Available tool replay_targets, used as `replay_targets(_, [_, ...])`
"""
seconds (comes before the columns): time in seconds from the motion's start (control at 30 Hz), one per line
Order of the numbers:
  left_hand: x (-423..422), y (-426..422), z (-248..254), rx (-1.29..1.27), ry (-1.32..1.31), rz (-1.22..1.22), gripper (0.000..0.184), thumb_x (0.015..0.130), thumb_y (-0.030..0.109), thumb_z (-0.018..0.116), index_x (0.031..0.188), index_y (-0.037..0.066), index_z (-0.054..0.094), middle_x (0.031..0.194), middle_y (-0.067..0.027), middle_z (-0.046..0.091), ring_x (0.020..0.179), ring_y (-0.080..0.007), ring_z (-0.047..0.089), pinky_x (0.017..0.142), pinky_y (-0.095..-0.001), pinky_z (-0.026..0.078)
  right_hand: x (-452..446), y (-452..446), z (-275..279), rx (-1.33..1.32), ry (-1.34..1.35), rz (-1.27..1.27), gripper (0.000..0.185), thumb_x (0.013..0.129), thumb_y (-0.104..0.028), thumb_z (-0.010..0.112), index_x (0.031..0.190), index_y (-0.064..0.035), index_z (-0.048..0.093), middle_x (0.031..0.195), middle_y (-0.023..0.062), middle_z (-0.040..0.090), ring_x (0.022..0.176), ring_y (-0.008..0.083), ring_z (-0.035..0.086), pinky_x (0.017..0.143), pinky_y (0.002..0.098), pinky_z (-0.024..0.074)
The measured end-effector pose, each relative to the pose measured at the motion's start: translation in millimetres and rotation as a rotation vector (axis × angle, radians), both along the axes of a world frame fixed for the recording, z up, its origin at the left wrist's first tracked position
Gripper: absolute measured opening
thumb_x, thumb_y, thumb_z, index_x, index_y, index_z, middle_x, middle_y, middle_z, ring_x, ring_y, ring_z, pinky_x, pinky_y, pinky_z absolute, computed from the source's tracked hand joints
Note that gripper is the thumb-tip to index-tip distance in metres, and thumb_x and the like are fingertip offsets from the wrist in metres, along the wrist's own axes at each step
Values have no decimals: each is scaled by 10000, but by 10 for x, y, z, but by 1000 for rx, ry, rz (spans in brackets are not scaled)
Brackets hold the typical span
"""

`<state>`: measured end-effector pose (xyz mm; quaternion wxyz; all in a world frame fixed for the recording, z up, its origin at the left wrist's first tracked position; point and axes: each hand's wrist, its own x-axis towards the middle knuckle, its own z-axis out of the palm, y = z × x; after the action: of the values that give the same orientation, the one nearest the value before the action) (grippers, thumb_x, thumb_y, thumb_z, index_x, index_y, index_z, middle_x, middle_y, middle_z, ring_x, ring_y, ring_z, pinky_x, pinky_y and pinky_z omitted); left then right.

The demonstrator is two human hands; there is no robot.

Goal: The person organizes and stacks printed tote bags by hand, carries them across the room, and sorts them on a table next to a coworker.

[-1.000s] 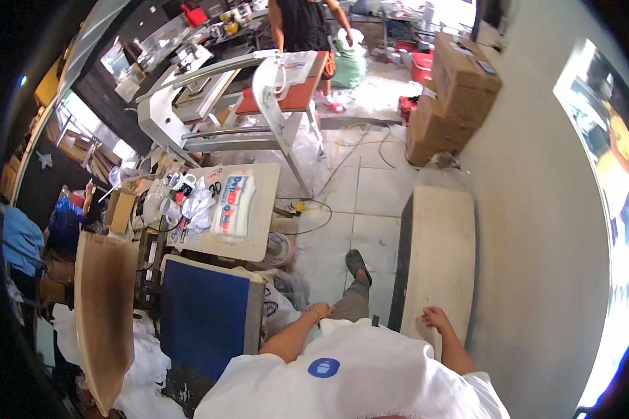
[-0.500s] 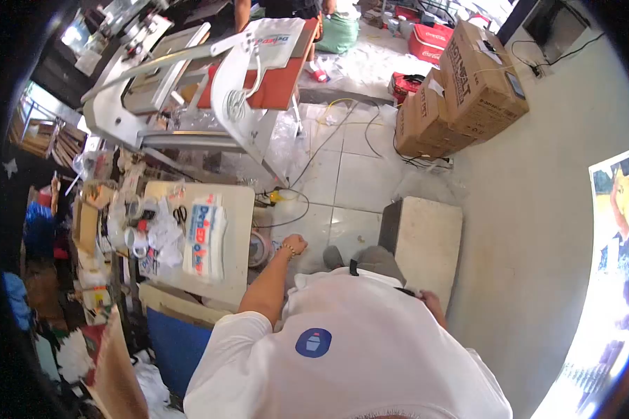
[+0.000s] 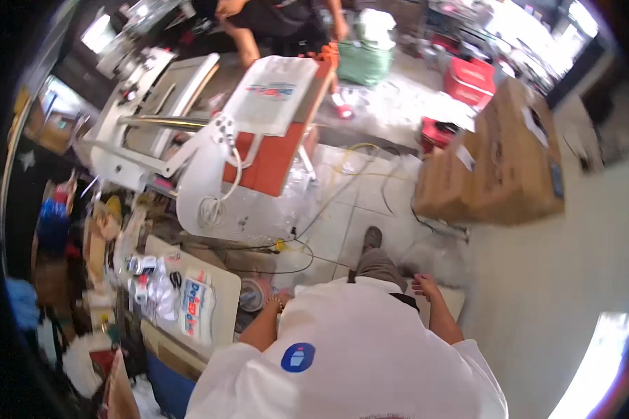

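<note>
My left hand (image 3: 281, 299), with a beaded bracelet at the wrist, hangs by my side next to the white shirt (image 3: 370, 342). Blur and the shirt's edge keep me from making out its fingers. A round pinkish container (image 3: 256, 293) stands on the floor just left of it. On the other side, my right hand (image 3: 426, 286) is held out near my hip, fingers apart and nothing in them. One grey shoe (image 3: 372, 239) is forward on the tiles.
A heat-press-like machine (image 3: 203, 202) with a printed white bag (image 3: 272, 91) on its red board stands ahead left. Printed bags (image 3: 197, 307) lie on a small table (image 3: 227, 293). Cardboard boxes (image 3: 514, 160) line the right wall. Cables (image 3: 328, 199) cross the floor. Another person (image 3: 286, 28) stands beyond.
I have stepped forward, so the machine and boxes appear nearer. My left hand has swung back toward my body, and my right hand has come forward into fuller view.
</note>
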<state>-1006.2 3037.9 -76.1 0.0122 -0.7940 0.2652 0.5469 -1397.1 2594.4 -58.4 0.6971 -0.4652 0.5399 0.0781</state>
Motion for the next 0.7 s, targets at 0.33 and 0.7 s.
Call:
replay_targets(0.33, [563,-2264,715,-459,-175,623,288,821,307,579,835,46,702,696,-134,666,599,-245,638,549,-363,498,2276,-2540,473,-171,28,364,296,933,-305,580,1098,-59,587,891,75,662,754,195,644,604,351,502])
replay_targets(0.7, [1199,-3116,231,146,417,463,415,868,308,599,1218,85,607,1168,-132,632,1065,-262,614,731,-405,562,3552,-4668,-410,-135,-28,479,288,924,-313,594,1059,-63,545,929,107,637,759,242,646,619,384,539])
